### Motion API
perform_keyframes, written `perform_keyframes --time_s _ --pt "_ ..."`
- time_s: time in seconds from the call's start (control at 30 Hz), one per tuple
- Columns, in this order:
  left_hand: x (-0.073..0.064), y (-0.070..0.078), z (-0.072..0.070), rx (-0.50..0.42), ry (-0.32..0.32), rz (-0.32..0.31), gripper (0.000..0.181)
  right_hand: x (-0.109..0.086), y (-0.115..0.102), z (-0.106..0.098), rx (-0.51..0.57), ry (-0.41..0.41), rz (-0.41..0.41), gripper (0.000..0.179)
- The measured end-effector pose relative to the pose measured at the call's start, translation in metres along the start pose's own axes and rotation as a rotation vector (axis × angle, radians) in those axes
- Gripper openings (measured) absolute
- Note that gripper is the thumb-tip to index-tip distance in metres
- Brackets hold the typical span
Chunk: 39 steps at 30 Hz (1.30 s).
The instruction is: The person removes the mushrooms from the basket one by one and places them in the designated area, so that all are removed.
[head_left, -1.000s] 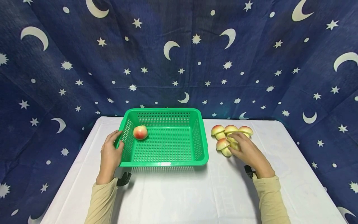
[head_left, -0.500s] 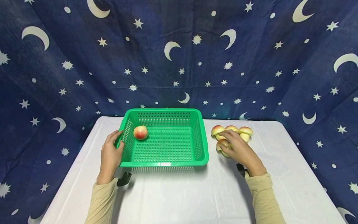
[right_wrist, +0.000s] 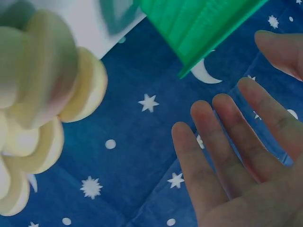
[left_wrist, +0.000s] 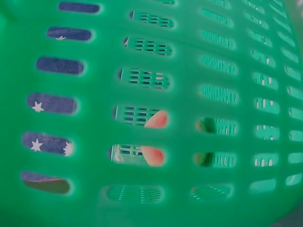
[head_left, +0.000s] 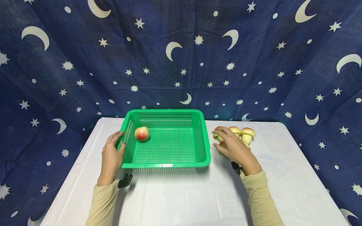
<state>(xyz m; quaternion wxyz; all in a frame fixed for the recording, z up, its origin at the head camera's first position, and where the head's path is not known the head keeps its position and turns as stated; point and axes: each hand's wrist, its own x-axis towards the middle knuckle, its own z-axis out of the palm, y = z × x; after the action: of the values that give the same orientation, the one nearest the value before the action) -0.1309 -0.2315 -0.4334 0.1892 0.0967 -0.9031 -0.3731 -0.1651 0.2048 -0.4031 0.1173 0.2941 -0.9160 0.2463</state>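
Observation:
My left hand touches the left rim of a green plastic basket, thumb and fingers apart. Inside, near the left wall, lies a round red-and-yellow fruit; apple or peach, I cannot tell. Through the slotted wall in the left wrist view, part of that fruit shows. Over a cluster of toy mushrooms, yellow with reddish caps, hovers my right hand, which hides several of them. Its fingers are spread with nothing between them in the right wrist view, where mushrooms sit at the left.
A white cloth covers the table under both arms. Behind and around it hangs a dark blue curtain with moons and stars. The basket's right wall stands a short way left of the mushrooms.
My right hand has moved left across the mushrooms, uncovering those at the right and covering those at the left. The left hand, basket and fruit have stayed in place.

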Motion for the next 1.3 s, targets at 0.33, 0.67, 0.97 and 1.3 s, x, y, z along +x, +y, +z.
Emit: perform_keyframes --time_s 0.33,0.67,0.97,1.3 --pt "0.001 0.000 0.001 0.002 -0.003 -0.003 0.043 0.019 -0.019 0.000 -0.021 -0.011 -0.034 0.041" --pt "0.001 0.000 0.001 0.001 -0.001 -0.001 0.043 0.036 -0.036 0.003 -0.026 -0.009 -0.077 0.042" --pt "0.001 -0.001 0.000 0.001 0.004 0.006 0.043 0.048 -0.050 0.005 -0.003 -0.015 -0.100 0.040" --pt "0.000 0.000 0.000 -0.001 -0.002 0.002 0.043 0.058 -0.059 0.010 0.020 -0.011 -0.164 0.039"
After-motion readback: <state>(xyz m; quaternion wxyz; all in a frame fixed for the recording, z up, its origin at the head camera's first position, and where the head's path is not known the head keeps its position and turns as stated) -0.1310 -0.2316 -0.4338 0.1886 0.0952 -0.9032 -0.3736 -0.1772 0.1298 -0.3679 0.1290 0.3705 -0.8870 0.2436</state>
